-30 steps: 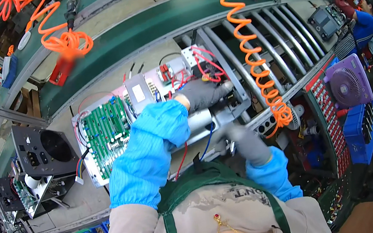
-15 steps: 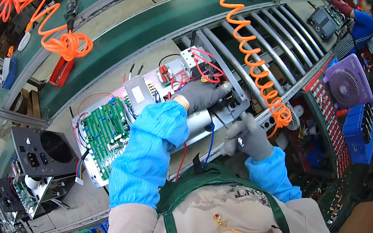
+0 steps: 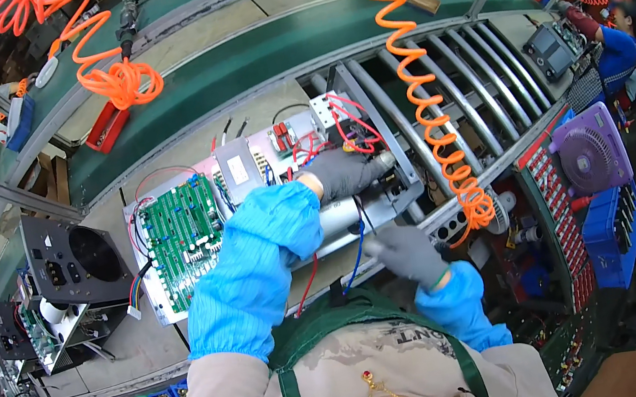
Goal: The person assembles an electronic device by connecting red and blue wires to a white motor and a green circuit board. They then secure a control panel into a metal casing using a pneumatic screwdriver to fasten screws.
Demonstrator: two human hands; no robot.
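Observation:
An open metal chassis [image 3: 158, 305] lies on the bench, carrying a green circuit board [image 3: 180, 227], a silver box-shaped part [image 3: 239, 170], a white block with red wires [image 3: 326, 109] and a silver cylinder [image 3: 339, 219]. My left hand [image 3: 343, 173], in a grey glove, reaches over the chassis's right end. Its fingers are closed near the end plate; what they grip is hidden beneath them. Lower and to the right is my right hand [image 3: 409, 255], also gloved, its fingers pinched at the lower end of a thin black cable [image 3: 366, 215]. A blue wire [image 3: 358, 258] hangs beside that cable.
A coiled orange air hose [image 3: 425, 103] hangs over the roller conveyor [image 3: 480, 102] on the right. Black-panelled units [image 3: 74, 263] stand at left. Beyond lies a green belt [image 3: 227, 70]. A purple fan [image 3: 588, 147] and blue bin [image 3: 615, 235] are at right, with another person [image 3: 616, 52] farther off.
My right hand has moved left and slightly down, and its spread fingers have come together at the black cable. The left hand stays at the chassis's right end. The whole view has shifted slightly.

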